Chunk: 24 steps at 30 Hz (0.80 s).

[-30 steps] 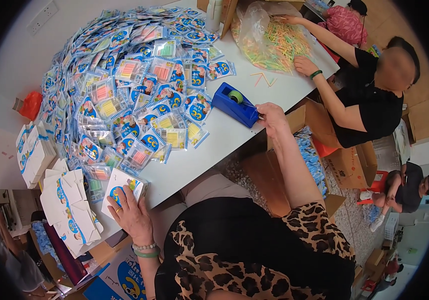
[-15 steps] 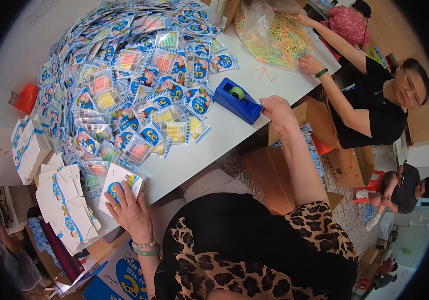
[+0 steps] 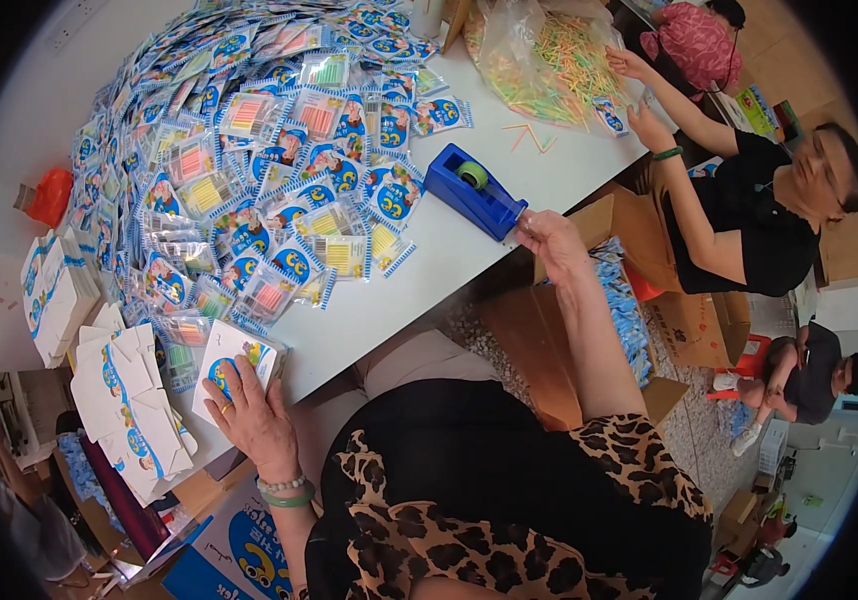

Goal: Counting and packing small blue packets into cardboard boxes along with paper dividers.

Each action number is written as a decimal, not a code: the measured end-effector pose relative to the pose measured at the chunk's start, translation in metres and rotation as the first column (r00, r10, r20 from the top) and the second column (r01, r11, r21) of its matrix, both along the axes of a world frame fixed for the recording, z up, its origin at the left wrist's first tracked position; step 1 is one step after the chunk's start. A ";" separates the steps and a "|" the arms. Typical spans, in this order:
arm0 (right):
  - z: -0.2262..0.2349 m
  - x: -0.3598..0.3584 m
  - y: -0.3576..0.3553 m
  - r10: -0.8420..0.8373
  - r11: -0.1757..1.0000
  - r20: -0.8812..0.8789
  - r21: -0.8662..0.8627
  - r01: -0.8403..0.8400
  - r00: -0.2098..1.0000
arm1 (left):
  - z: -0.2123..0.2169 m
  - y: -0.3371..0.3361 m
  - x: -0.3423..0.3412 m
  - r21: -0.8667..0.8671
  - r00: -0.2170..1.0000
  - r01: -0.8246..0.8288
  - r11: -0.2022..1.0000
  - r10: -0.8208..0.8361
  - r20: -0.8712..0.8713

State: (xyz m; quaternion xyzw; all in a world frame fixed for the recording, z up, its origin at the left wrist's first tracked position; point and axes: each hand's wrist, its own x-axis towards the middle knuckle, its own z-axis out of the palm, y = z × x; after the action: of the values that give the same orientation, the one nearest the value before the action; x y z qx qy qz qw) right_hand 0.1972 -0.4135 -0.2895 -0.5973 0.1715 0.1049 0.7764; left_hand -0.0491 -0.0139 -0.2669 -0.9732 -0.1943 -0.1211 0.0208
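On the table's near edge, my left hand (image 3: 249, 405) grips a small white printed box (image 3: 211, 362), its fingers laid across the top. My right hand (image 3: 554, 243) is at the front end of a blue tape dispenser (image 3: 472, 190), with thumb and fingers pinched together at the cutting edge. The piece of tape between them is barely visible. A green-cored roll of tape (image 3: 472, 174) sits in the dispenser. Flattened white cartons (image 3: 129, 410) lie in a stack left of my left hand.
A large heap of clear sachets (image 3: 249, 190) holding coloured sticks covers the far left table. At the far right is a plastic bag of loose coloured sticks (image 3: 549, 70), with a co-worker's hands (image 3: 649, 125) beside it. Open cardboard boxes (image 3: 534, 350) stand below the table edge.
The co-worker's hands have drawn back from the bag, and a sachet now shows at its edge. My right hand has shifted slightly down and left at the dispenser; my left stays on the box.
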 end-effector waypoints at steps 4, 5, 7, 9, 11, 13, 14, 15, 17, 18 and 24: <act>-0.009 -0.003 -0.006 0.116 0.989 0.009 -0.095 -0.115 0.993 | 0.012 0.004 -0.001 -0.041 0.997 0.056 0.998 -0.058 -0.051; -0.009 -0.004 -0.006 0.115 0.989 0.008 -0.091 -0.114 0.993 | 0.015 0.006 -0.003 -0.077 0.994 0.085 0.993 -0.089 -0.061; -0.009 -0.006 -0.002 0.159 0.987 -0.030 0.032 -0.158 0.987 | 0.018 0.017 -0.010 -0.155 0.992 0.123 0.980 -0.127 -0.015; -0.016 -0.004 -0.005 0.143 0.989 0.004 0.036 -0.143 0.990 | 0.013 0.026 -0.012 -0.232 0.987 0.164 0.959 -0.160 0.034; -0.017 -0.001 0.000 0.144 0.988 0.039 0.041 -0.146 0.989 | -0.005 0.032 -0.016 -0.084 0.968 0.228 0.970 -0.216 0.129; -0.015 -0.001 0.002 0.126 0.991 0.030 0.037 -0.127 0.992 | -0.011 0.028 -0.014 -0.045 0.972 0.207 0.977 -0.200 0.122; -0.015 -0.001 0.003 0.132 0.990 0.030 0.038 -0.133 0.991 | -0.013 0.026 -0.014 -0.013 0.975 0.180 0.984 -0.176 0.134; -0.014 0.000 0.004 0.122 0.993 0.022 0.003 -0.122 0.992 | -0.013 0.023 -0.013 0.018 0.978 0.149 0.989 -0.150 0.145; -0.015 0.001 0.012 0.143 0.989 0.013 -0.028 -0.143 0.990 | -0.013 0.016 -0.011 0.036 0.981 0.102 0.994 -0.107 0.159; -0.016 -0.001 0.013 0.098 0.983 -0.015 -0.156 -0.099 0.995 | -0.018 0.015 -0.010 0.042 0.984 0.076 0.996 -0.082 0.160; -0.034 -0.050 0.018 0.139 0.933 -0.108 -0.318 -0.167 0.984 | -0.022 0.004 0.003 -0.004 0.960 0.027 1.000 -0.024 0.280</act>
State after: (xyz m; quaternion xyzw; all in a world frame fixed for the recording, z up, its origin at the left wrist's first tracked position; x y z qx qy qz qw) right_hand 0.1475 -0.3953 -0.3240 -0.7238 0.1718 0.1602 0.6488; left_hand -0.0462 -0.0100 -0.2888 -0.9488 -0.1833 -0.2569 -0.0122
